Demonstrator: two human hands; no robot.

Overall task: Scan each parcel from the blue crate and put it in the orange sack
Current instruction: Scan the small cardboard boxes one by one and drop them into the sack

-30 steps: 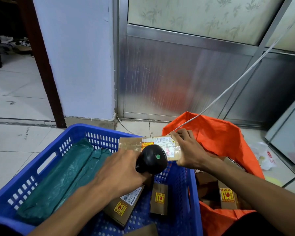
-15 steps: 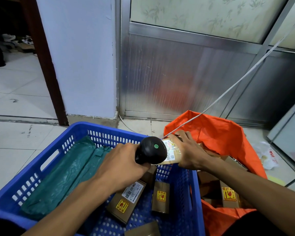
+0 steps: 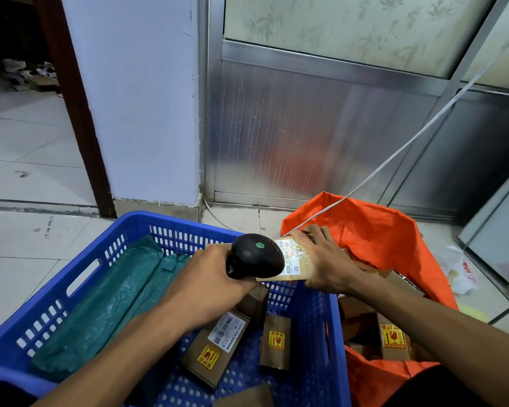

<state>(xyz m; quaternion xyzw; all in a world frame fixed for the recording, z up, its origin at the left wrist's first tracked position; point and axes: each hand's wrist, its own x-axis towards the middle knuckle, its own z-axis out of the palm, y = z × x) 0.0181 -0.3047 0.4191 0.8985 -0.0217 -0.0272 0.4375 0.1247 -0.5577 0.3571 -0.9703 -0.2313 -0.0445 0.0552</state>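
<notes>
The left grip (image 3: 209,284) is wrapped round the handle of a black barcode scanner (image 3: 254,255), whose rounded head with a green dot points toward the right. The right grip (image 3: 325,261) pinches a flat cardboard parcel (image 3: 296,261) from its far end, thumb underneath and fingers over the top, holding it level with its white label facing up, just beside the scanner's head. Scanner and parcel sit above the far right corner of the blue crate (image 3: 130,230), at the edge nearest the orange sack (image 3: 373,230).

Nearest the camera, inside the crate, lie small brown boxes: one with a white label and a yellow fragile sticker (image 3: 215,349) under the left wrist, another standing beside it (image 3: 275,342). A long green plastic mailer (image 3: 106,304) fills the crate's left side. To the right, the sack stands open with more brown boxes (image 3: 390,339) inside. A white cable (image 3: 409,142) runs from the sack's rim up to the right across the metal panel wall (image 3: 306,127). Crumpled plastic (image 3: 460,271) lies on the tiled floor (image 3: 27,230) beyond the sack.
</notes>
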